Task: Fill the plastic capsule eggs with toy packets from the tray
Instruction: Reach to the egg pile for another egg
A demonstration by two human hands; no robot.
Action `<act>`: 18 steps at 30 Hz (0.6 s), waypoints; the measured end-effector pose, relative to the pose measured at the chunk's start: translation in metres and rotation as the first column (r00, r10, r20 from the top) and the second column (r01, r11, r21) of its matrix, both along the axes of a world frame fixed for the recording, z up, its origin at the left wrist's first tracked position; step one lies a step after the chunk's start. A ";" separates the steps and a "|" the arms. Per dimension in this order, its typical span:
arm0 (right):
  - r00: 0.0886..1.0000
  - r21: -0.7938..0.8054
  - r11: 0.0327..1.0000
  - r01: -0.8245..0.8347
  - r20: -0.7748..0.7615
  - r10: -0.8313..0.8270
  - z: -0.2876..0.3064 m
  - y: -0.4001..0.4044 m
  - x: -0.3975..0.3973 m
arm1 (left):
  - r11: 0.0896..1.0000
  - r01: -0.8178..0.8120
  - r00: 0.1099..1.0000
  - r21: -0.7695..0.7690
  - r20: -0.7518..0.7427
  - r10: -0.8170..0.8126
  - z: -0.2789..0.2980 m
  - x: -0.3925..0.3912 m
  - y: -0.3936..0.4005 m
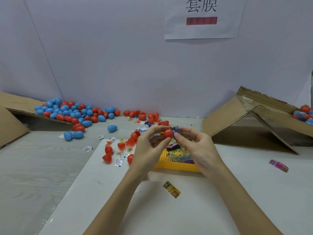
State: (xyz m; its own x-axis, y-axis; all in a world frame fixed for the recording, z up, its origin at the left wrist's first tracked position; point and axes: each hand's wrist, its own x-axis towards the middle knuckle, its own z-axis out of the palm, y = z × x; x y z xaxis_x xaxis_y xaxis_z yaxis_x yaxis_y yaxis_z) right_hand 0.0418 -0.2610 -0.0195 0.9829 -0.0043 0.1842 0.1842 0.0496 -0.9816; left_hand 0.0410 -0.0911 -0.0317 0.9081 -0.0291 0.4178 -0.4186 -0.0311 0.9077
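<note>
Head view: a glossy red capsule half (168,132) is pinched in the curled fingers of the left hand (149,146) above the far edge of the yellow perforated tray (177,166), its open mouth turned rightward. A crinkled foil toy packet (175,130) is pinched by the right hand (194,146), lying immediately right of the mouth and partly entered, its long axis seemingly aligned with the opening. Smooth blue and red eggs (76,112) are heaped at the worktop's far left edge.
</note>
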 end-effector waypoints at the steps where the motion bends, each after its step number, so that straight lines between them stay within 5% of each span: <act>1: 1.000 -0.012 1.000 0.004 0.010 -0.004 0.001 0.000 -0.001 | 1.000 -0.005 1.000 0.002 0.002 0.005 0.000 0.000 0.000; 14: 0.999 -0.073 0.997 0.029 0.032 -0.026 0.002 0.002 -0.005 | 0.999 -0.029 0.997 0.022 0.079 0.027 0.001 -0.002 0.000; 18: 0.994 0.206 0.976 -0.065 -0.070 0.081 0.003 0.007 -0.007 | 0.993 -0.115 0.976 0.028 0.187 0.108 0.000 -0.005 -0.005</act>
